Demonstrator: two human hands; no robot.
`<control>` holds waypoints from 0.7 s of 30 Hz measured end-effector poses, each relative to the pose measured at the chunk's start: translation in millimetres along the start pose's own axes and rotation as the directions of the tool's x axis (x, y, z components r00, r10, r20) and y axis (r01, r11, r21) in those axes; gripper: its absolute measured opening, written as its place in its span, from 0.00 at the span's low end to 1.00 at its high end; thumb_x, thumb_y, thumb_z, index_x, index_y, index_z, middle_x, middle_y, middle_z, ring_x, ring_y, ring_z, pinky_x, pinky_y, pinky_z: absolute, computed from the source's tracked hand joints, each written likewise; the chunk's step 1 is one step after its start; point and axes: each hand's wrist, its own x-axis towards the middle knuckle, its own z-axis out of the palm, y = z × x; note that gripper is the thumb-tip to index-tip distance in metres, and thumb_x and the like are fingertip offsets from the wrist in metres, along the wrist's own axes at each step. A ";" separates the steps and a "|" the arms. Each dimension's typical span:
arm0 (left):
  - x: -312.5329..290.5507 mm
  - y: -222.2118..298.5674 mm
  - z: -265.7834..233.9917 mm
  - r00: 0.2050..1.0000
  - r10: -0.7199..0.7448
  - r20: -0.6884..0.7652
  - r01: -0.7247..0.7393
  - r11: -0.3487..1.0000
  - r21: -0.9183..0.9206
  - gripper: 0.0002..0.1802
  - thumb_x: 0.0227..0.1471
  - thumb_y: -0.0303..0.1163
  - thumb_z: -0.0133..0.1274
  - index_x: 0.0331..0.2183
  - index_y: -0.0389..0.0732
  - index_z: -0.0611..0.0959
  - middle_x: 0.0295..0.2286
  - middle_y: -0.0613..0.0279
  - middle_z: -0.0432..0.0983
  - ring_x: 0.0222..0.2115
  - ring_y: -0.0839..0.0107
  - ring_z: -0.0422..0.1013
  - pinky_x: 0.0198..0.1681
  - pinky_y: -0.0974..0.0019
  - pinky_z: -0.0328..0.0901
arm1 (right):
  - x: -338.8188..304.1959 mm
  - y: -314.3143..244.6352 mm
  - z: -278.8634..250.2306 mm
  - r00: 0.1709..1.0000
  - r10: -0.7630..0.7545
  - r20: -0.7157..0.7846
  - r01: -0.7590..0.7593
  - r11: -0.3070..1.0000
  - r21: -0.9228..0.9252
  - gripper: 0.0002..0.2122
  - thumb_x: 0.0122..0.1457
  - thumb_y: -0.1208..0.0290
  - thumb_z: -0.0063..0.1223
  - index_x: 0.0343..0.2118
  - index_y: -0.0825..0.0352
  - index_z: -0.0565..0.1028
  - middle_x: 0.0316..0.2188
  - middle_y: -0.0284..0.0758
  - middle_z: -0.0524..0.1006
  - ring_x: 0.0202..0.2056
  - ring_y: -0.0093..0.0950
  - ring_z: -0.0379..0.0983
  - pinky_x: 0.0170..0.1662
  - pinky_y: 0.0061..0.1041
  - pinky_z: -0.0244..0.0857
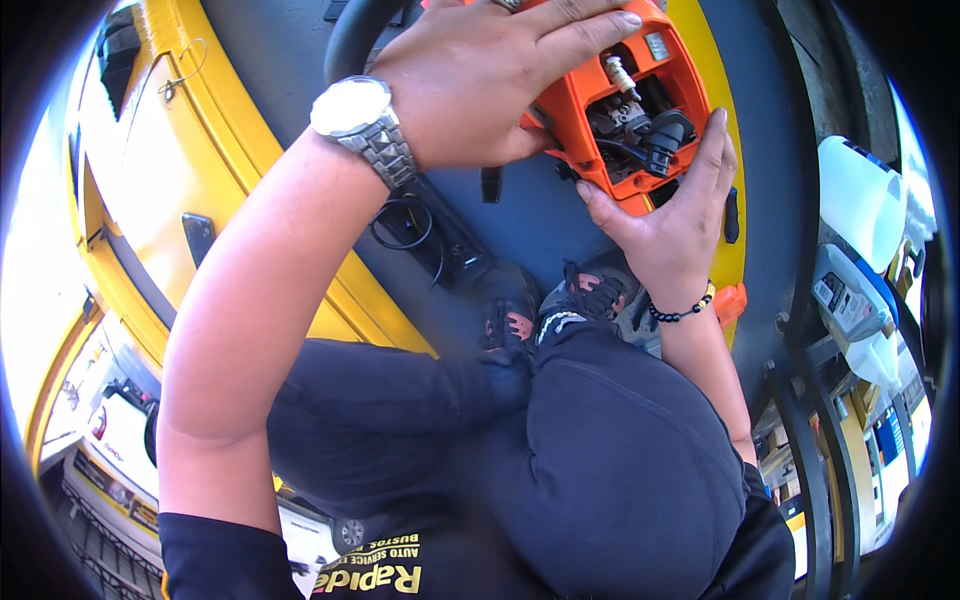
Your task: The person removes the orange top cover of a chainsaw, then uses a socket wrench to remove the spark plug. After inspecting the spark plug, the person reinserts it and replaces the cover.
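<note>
An orange power-tool engine housing (pixel 585 100) sits at the top centre, its cover off so a spark plug (pixel 621 73) and black engine parts (pixel 650 135) show. My left hand (pixel 490 75), with a steel wristwatch (pixel 362 125) on the wrist, presses down over the housing's top and left side. My right hand (pixel 665 225), wearing a dark bead bracelet (pixel 682 313), cups the housing from below and from the right, fingers up along its edge. A black curved handle (pixel 350 40) rises behind my left hand.
Below the housing lie my dark trousers (pixel 600 440) and dark shoes with red laces (pixel 590 290) on a grey floor with a yellow border (pixel 230 110). A black cable (pixel 405 225) lies on the floor. White plastic jugs (pixel 860 200) stand at the right.
</note>
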 end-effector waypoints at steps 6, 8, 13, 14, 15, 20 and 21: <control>-3.0 13.5 5.1 0.995 -0.090 0.035 0.084 0.985 0.152 0.53 0.51 0.50 0.60 0.70 0.49 0.52 0.70 0.54 0.44 0.69 0.41 0.47 0.66 0.23 0.39 | 4.6 8.9 -7.4 0.998 -0.040 0.045 0.037 0.998 0.059 0.60 0.38 0.56 0.79 0.69 0.74 0.48 0.61 0.52 0.61 0.62 0.46 0.60 0.64 0.39 0.58; -3.8 20.3 3.9 0.991 -0.120 0.062 0.116 0.991 0.070 0.51 0.53 0.48 0.59 0.70 0.48 0.52 0.70 0.52 0.43 0.68 0.38 0.47 0.65 0.22 0.38 | 6.5 11.0 -10.1 0.998 -0.038 0.053 0.036 0.998 0.046 0.61 0.36 0.58 0.80 0.69 0.73 0.48 0.61 0.52 0.61 0.61 0.47 0.61 0.63 0.39 0.61; 1.6 24.4 -2.6 0.984 -0.147 0.101 0.132 0.980 0.146 0.50 0.52 0.46 0.59 0.69 0.45 0.54 0.69 0.48 0.48 0.68 0.35 0.46 0.65 0.22 0.38 | 3.0 11.8 -7.8 1.000 -0.030 0.001 0.030 0.999 0.015 0.63 0.31 0.59 0.82 0.69 0.74 0.49 0.61 0.51 0.60 0.60 0.48 0.64 0.61 0.38 0.66; 2.9 25.4 -4.0 0.982 -0.156 0.107 0.139 0.979 0.149 0.50 0.52 0.46 0.59 0.69 0.45 0.55 0.68 0.47 0.49 0.68 0.35 0.46 0.65 0.22 0.37 | 1.7 11.2 -8.1 1.000 -0.015 0.003 0.015 1.000 0.023 0.63 0.31 0.59 0.82 0.69 0.74 0.49 0.62 0.50 0.60 0.60 0.48 0.64 0.60 0.38 0.67; 0.8 26.8 -3.1 0.982 -0.168 0.088 0.149 0.971 0.189 0.53 0.48 0.49 0.62 0.69 0.44 0.56 0.67 0.45 0.51 0.68 0.39 0.45 0.68 0.31 0.39 | 2.5 9.2 -7.4 1.000 -0.007 0.005 0.007 0.999 0.036 0.63 0.31 0.59 0.82 0.69 0.73 0.49 0.62 0.50 0.60 0.60 0.48 0.64 0.60 0.38 0.67; -6.5 13.0 -1.8 0.988 -0.140 -0.067 0.137 0.989 -0.051 0.49 0.48 0.48 0.67 0.67 0.54 0.62 0.67 0.59 0.56 0.68 0.50 0.52 0.68 0.44 0.47 | 10.1 16.8 -11.9 0.997 -0.073 0.024 0.072 0.996 0.054 0.63 0.30 0.57 0.83 0.68 0.71 0.50 0.60 0.48 0.62 0.58 0.46 0.67 0.57 0.37 0.70; -6.2 3.3 -3.3 0.988 -0.128 -0.090 0.118 0.986 -0.115 0.49 0.48 0.48 0.67 0.67 0.52 0.63 0.67 0.56 0.57 0.67 0.50 0.53 0.67 0.47 0.50 | 9.1 16.2 -12.7 0.998 -0.022 0.052 0.018 0.997 0.072 0.63 0.29 0.56 0.83 0.68 0.70 0.50 0.60 0.48 0.62 0.58 0.46 0.67 0.57 0.39 0.69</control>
